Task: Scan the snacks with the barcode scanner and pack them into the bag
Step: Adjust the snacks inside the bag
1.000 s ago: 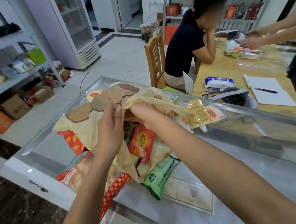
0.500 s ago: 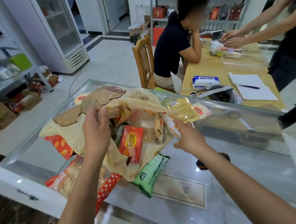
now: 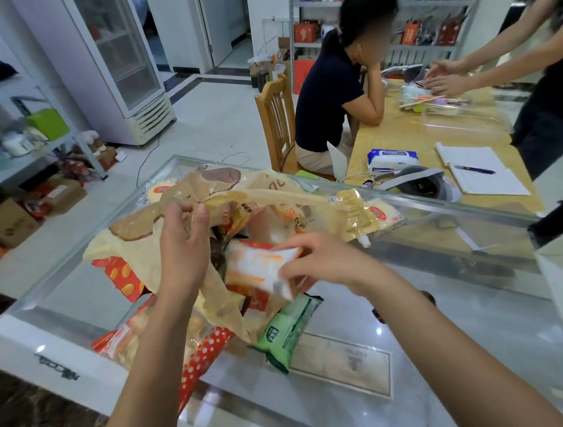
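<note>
A beige plastic bag (image 3: 222, 188) with brown cartoon print lies open on the glass counter (image 3: 456, 327). My left hand (image 3: 183, 243) pinches its near rim and holds the mouth up. My right hand (image 3: 322, 261) grips a white and orange snack packet (image 3: 261, 267) at the bag's mouth. Several packets show inside the bag. Outside it lie a green packet (image 3: 284, 333), a red polka-dot packet (image 3: 201, 362), a clear orange packet (image 3: 120, 342), a red packet (image 3: 121, 273) and a yellow pouch (image 3: 359, 216). A dark object (image 3: 379, 314), partly hidden behind my right forearm, lies on the counter.
Beyond the counter stands a wooden table (image 3: 410, 139) with a notepad (image 3: 479, 170), wipes (image 3: 392, 159) and a grey device (image 3: 418, 183). A person sits there on a wooden chair (image 3: 274, 121); another person's hands (image 3: 445, 77) reach in from the right. Shelves (image 3: 10, 163) stand left.
My right hand let go of the bag's rim, reached right to the snacks on the counter, and now brings a white and orange packet to the bag's mouth. My left hand keeps holding the rim.
</note>
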